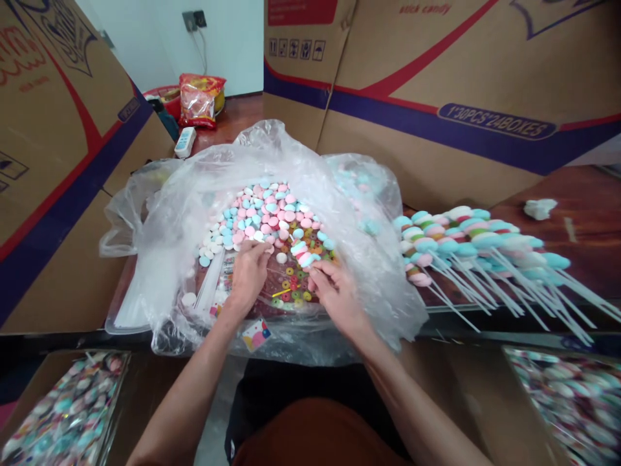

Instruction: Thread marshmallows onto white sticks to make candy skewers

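The dark red surface [594, 207] stands before a pale wall [237, 45], with one printed carton [58, 149] at the left and a second carton [412, 84] along the far right. A clear plastic sheet [194, 188] is spread across the middle; within its folds lies a heap of pink, blue and white sweets [266, 213], with ring-shaped sweets [294, 285] on the near right side of the heap.

The right hand [334, 291] pinches the near end of a candy stack [303, 254] between thumb and fingers. The left hand [250, 272] has its fingertips drawn together beside a pale sweet; whether a piece is gripped there cannot be told.

Governing relation: the candy stack lies between the two hands, on the far left side of the right fingertips, which touch it. Its long axis runs from far left to near right. The right hand is the nearer; the left hand stands apart from it, to the left.

White sticks [208, 285] lie just left of the left hand. Stacked candy skewers [466, 239] rest at the right, their bare sticks pointing near and right.
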{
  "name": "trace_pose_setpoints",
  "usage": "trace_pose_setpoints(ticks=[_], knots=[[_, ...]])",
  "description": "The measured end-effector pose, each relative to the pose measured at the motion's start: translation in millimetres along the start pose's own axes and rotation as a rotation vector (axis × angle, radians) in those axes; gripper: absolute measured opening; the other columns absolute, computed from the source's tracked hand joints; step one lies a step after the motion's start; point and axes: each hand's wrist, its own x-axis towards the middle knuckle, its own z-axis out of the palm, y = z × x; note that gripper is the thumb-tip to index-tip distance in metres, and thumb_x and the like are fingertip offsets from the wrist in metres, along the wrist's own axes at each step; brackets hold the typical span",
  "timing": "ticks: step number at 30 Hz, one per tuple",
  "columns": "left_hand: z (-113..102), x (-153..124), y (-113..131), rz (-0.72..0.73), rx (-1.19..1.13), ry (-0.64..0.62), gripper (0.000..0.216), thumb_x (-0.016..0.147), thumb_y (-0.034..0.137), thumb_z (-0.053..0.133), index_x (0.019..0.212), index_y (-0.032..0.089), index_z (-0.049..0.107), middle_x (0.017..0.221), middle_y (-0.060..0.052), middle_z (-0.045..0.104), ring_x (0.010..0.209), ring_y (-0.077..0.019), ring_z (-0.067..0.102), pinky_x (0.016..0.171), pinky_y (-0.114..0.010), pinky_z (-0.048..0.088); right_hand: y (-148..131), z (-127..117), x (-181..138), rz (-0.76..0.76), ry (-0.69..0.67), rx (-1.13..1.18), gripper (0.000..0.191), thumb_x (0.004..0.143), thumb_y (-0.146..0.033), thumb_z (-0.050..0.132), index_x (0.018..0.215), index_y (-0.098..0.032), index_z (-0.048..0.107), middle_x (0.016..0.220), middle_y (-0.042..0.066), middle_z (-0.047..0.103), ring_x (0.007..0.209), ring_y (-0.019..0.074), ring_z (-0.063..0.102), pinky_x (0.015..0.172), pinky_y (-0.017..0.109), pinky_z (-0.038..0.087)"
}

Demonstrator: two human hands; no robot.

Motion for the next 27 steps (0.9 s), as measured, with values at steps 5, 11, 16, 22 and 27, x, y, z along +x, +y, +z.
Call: trace_pose_setpoints(ticks=[5,11,16,22,27], knots=[[0,8,-3,0.144,0.397,-0.14,0.031,0.089,0.011,0.052,0.11,0.023,0.071,0.107,-0.01,0.062,0.092,-0.0224,0.06,0.076,-0.031,0.046,10,3,-10,-0.059,-0.019,-0.094,0.024,0.089,-0.035,0.047,0.072,-0.021,0.057,0.057,-0.002,0.052,0.054,0.0132,0.048,0.055,0.026,0.039],[1,14,-3,0.101,0.27,-0.103,0.022,0.094,0.018,0.05,0.102,0.019,0.07,0.098,-0.009,0.064,0.091,-0.0222,0.06,0.082,-0.032,0.045,13,2,-12,-0.057,0.011,-0.098,0.026,0.09,-0.037,0.047,0.073,-0.02,0.058,0.058,-0.002,0.052,0.056,0.0138,0.05,0.058,0.026,0.041],[1,1,5,0.109,0.019,-0.201,0.014,0.09,0.019,0.056,0.09,0.019,0.07,0.099,-0.008,0.065,0.092,-0.0205,0.062,0.086,-0.032,0.047,14,2,-12,-0.016,0.024,-0.025,0.024,0.089,-0.038,0.049,0.08,-0.02,0.06,0.059,-0.002,0.053,0.056,0.0144,0.051,0.055,0.026,0.041],[8,-5,14,0.183,0.053,-0.285,0.02,0.092,0.02,0.052,0.085,0.021,0.07,0.106,-0.009,0.068,0.1,-0.0227,0.062,0.09,-0.034,0.047,11,3,-13,0.006,0.026,-0.03,0.025,0.089,-0.04,0.049,0.078,-0.02,0.059,0.058,-0.002,0.052,0.055,0.0142,0.049,0.053,0.026,0.04],[3,2,10,-0.143,-0.265,-0.244,0.014,0.084,0.022,0.057,0.074,0.019,0.066,0.074,-0.003,0.066,0.072,-0.0168,0.06,0.072,-0.028,0.049,11,2,-13,-0.006,0.035,-0.056,0.026,0.089,-0.039,0.048,0.073,-0.021,0.057,0.058,-0.002,0.052,0.056,0.014,0.049,0.056,0.026,0.04]])
